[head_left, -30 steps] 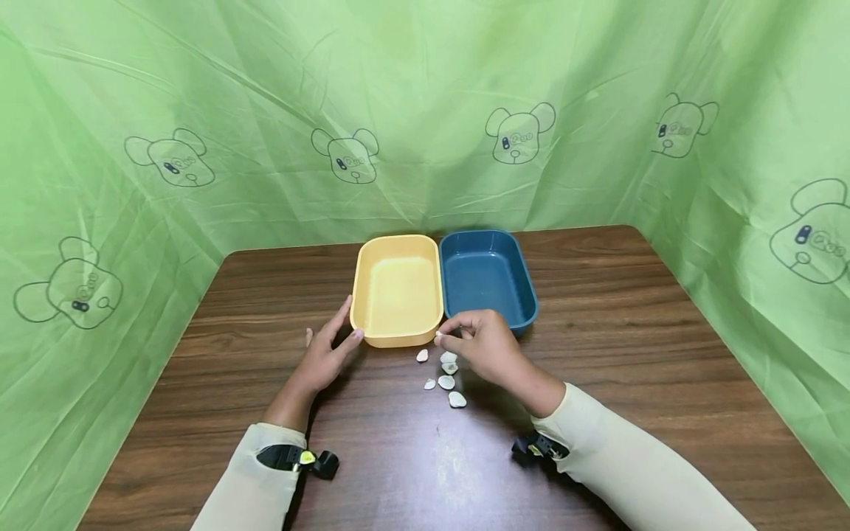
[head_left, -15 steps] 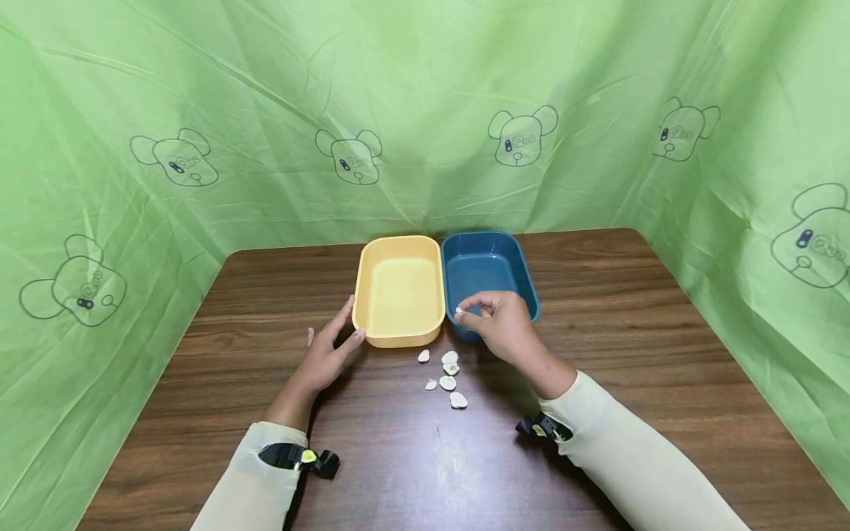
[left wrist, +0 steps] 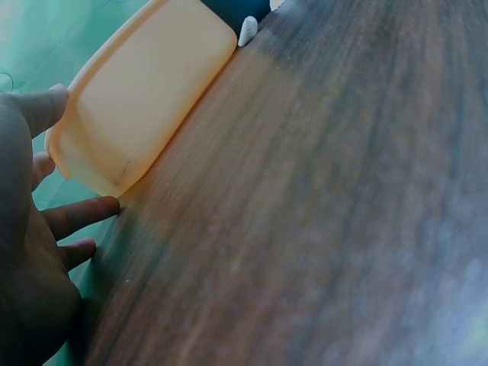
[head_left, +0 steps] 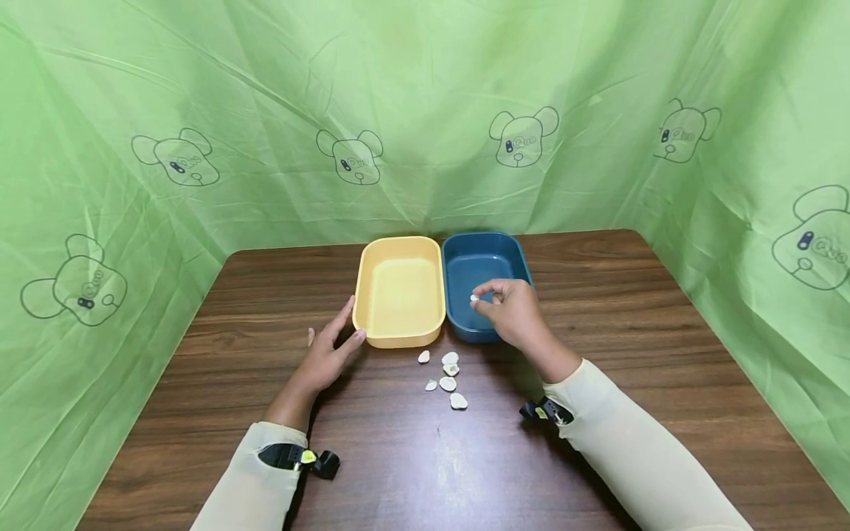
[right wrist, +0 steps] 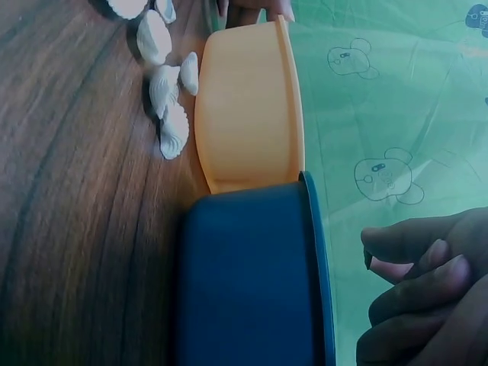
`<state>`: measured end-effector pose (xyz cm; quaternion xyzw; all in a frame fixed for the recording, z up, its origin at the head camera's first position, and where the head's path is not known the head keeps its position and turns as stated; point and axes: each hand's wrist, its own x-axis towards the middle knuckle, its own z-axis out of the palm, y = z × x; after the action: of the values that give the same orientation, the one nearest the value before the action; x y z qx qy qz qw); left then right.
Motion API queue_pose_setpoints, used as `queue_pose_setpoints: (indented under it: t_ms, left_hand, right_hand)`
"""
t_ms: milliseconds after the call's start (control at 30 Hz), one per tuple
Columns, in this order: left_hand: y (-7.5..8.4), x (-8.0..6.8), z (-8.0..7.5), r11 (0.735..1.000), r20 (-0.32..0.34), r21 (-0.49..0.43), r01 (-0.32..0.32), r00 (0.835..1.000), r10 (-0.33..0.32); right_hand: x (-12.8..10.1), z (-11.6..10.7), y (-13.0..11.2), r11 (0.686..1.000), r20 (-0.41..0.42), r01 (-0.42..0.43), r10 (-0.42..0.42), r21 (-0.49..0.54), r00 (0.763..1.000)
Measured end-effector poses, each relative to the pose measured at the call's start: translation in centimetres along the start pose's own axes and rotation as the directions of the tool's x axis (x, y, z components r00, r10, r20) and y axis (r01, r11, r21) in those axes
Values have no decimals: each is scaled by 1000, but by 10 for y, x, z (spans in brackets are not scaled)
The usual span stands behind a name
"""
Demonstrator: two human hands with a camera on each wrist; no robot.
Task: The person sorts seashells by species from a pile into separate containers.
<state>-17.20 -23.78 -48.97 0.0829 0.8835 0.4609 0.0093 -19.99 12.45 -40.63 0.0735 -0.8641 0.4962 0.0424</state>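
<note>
Shells (head_left: 446, 377) before two side-by-side trays (head_left: 441, 287)

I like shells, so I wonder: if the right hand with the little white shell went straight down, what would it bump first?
Most likely the inside bottom of the dark blue rectangular plastic tub. The right hand pinches a small white shell above it, though its height is hard to judge.

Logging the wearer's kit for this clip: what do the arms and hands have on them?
Both arms wear cream long sleeves, left and right. A small black camera unit with a yellow mark is clipped at each wrist, left and right. The hands are bare: no gloves.
</note>
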Motion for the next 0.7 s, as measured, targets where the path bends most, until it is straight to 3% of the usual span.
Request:
queue_pose_setpoints:
  t_ms: [267, 700]
  left_hand:
    - [0, 0, 0, 1000, 1, 4, 3, 1000, -3]
    - [-1, 0, 0, 1000, 1, 2, -8, 1000, 8]
  right_hand:
    - [6, -1, 3, 999, -7, -10, 9, -50, 1000]
    - [3, 1, 9, 999, -27, 18, -19, -40, 999]
